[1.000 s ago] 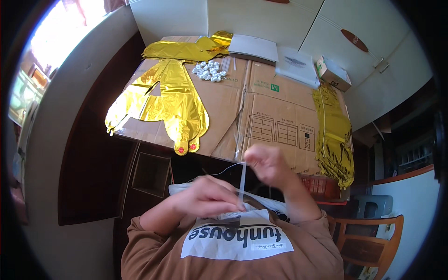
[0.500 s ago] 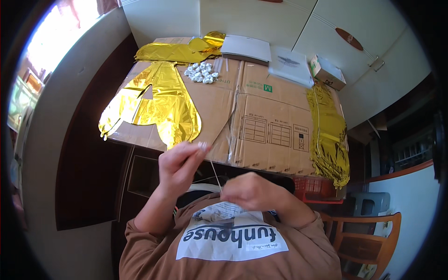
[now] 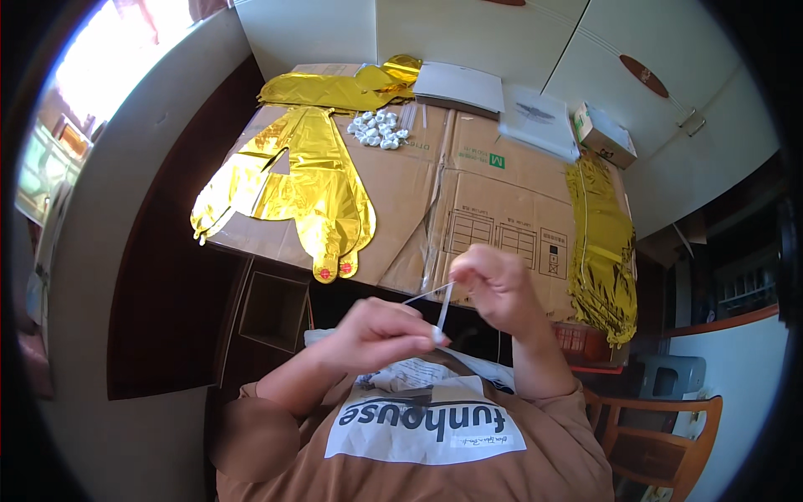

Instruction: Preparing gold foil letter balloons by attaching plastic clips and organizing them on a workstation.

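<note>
The hands have traded heights: half a second ago the left hand [image 3: 381,335] was up by the counter's edge with the right hand [image 3: 498,289] low near the shirt [image 3: 544,452]; now the right is the higher one, much as it was a second ago. Between them a pale strip [image 3: 445,308] shows broad side on, where half a second ago only a thin line showed. This back-and-forth suggests the strip is being worked between the hands rather than put down. It hangs in the air in front of the shirt, short of the cardboard-topped counter [image 3: 401,226], slanting from right hand to left.

The left thumb and forefinger pinch its lower end; the right fingers pinch the upper end, the others curled. The lower tabs of the gold foil [image 3: 309,184], covered by the left hand half a second ago, show again. White lumps [image 3: 378,130] lie beside the foil.

A thin thread [image 3: 427,294] runs from the right fingertips down behind the left hand, its far end hidden. Whether strip and thread are one piece, I cannot tell. A blurred patch covers the left sleeve.
</note>
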`<state>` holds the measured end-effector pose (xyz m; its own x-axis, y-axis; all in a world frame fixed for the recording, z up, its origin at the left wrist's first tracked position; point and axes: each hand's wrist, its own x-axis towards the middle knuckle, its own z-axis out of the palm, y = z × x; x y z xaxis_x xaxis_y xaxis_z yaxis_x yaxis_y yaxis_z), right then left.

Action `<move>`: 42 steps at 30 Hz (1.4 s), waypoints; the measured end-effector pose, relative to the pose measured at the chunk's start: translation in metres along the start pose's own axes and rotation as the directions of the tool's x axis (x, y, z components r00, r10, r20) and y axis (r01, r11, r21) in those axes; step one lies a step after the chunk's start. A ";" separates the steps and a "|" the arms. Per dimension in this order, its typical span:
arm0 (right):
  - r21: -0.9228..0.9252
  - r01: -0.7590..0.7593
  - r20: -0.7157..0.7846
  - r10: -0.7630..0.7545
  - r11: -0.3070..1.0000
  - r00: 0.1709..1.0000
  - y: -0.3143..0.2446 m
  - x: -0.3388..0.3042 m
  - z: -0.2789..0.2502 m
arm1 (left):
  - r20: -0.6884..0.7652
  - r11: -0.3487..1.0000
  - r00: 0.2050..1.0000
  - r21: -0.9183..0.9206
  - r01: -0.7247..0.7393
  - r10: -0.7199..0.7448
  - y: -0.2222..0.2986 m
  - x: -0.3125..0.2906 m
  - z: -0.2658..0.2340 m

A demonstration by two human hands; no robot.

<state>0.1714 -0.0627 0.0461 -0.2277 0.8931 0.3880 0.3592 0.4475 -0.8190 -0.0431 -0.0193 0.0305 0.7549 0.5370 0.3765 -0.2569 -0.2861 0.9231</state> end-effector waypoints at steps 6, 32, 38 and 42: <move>0.060 0.115 0.040 -0.118 0.992 0.992 -0.013 0.003 0.003 | -0.133 0.943 0.991 0.324 0.071 -0.029 -0.019 0.005 0.001; -0.114 0.013 -0.033 -0.017 0.993 0.999 -0.011 0.030 -0.033 | 0.044 0.983 0.985 0.086 0.162 -0.166 -0.002 0.024 -0.006; 0.089 0.119 0.202 -0.135 0.989 0.970 -0.013 0.013 -0.012 | -0.297 0.984 0.952 0.130 0.118 -0.076 -0.005 0.038 -0.015; -0.068 0.077 0.135 -0.068 0.995 0.989 0.005 0.022 -0.025 | -0.019 0.958 0.998 -0.282 0.058 -0.066 0.000 0.033 -0.005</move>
<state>0.1904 -0.0396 0.0609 -0.3716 0.8461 0.3820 0.4011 0.5175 -0.7559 -0.0213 0.0024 0.0431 0.7589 0.5693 0.3161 -0.3721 -0.0193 0.9280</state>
